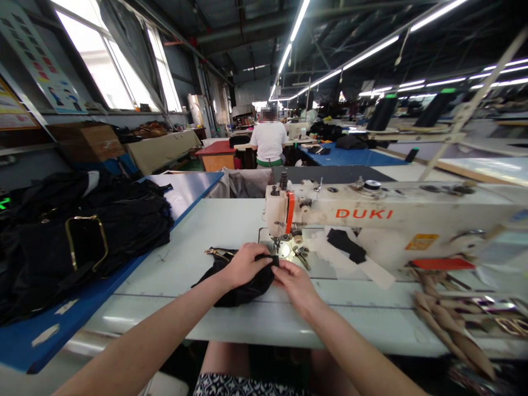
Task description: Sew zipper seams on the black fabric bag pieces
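Note:
A black fabric piece with a gold zipper (241, 289) lies on the pale table in front of the sewing machine (330, 214). My left hand (248, 265) rests on top of it, thumb and fingers pinching its upper right edge. At that same edge, close to the needle area, my right hand (293, 281) grips the fabric between thumb and fingers. The cloth's right end reaches near the metal needle plate (285, 250). Whether it lies beneath the presser foot I cannot tell. Part of the fabric is hidden under my left hand.
A heap of black zippered pieces (124, 236) sits on a blue-edged table at left. White and black scraps (346, 246) lie by the machine's bed. Tan straps (437, 308) with metal buckles hang at the right edge. A person in white (269, 140) sits farther ahead.

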### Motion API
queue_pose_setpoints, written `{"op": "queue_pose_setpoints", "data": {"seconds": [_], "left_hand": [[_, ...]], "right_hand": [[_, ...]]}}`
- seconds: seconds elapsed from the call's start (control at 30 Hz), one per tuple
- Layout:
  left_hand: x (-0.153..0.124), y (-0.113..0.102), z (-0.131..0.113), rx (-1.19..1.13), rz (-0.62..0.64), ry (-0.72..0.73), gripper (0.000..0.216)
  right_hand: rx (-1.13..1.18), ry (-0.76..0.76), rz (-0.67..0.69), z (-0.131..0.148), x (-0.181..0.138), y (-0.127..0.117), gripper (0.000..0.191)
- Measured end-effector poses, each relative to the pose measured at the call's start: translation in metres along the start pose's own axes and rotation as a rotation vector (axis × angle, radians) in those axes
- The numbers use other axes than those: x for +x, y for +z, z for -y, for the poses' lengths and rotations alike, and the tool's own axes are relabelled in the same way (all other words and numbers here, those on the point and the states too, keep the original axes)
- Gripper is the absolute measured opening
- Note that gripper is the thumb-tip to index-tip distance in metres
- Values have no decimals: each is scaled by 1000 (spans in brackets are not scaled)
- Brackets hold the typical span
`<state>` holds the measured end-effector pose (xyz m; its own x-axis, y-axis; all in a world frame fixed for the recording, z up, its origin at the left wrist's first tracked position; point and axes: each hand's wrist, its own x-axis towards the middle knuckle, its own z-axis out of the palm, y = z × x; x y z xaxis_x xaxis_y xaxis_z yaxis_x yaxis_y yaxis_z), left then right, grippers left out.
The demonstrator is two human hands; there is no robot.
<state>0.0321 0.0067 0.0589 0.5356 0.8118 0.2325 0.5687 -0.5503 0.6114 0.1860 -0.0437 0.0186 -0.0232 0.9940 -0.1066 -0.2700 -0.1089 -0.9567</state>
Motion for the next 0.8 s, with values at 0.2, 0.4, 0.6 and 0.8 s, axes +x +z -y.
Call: {"op": "queue_pose_setpoints", "data": {"seconds": [0.2,0.4,0.6,0.8], "left_hand": [[-4,-10,19,-10,6,-82,17],[10,1,28,-28,63,-90,20],[14,12,37,-35,73,-115,20],[12,15,44,-24,63,-107,21]], "right_hand": [[-737,-270,-106,39,4,-105,18],[-1519,-369,-345,71,22,-195,23],[-1657,-358,-320,62,35,-190,16],[-1669,-348,-417,60,35,-190,5]]}}
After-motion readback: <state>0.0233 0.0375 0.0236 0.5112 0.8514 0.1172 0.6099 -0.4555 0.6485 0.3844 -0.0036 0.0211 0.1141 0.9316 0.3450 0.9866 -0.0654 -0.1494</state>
